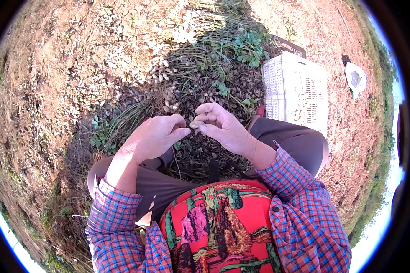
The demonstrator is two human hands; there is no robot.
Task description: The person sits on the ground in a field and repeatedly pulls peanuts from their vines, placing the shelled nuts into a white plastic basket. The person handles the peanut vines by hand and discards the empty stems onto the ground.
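Observation:
In the middle of the head view, my right hand (225,131) pinches a peanut pod (195,124) between its thumb and fingers. My left hand (160,136) is curled beside it, with its thumb tip close to the pod. The other left fingers are hidden behind the back of the hand, so I cannot see whether they grip anything. Just beyond my hands lies a small cluster of peanuts (171,104) on their roots. Farther out, a larger bunch of peanuts (157,70) is joined to pulled peanut plants (205,56) with green leaves.
A white slatted plastic crate (275,90) stands by my right knee, its inside washed out by sunlight. Farther right, a white bag (357,80) sits on bare reddish soil (348,129). Dry leaf litter (99,51) covers the ground at left. My bent legs (287,138) frame the work spot.

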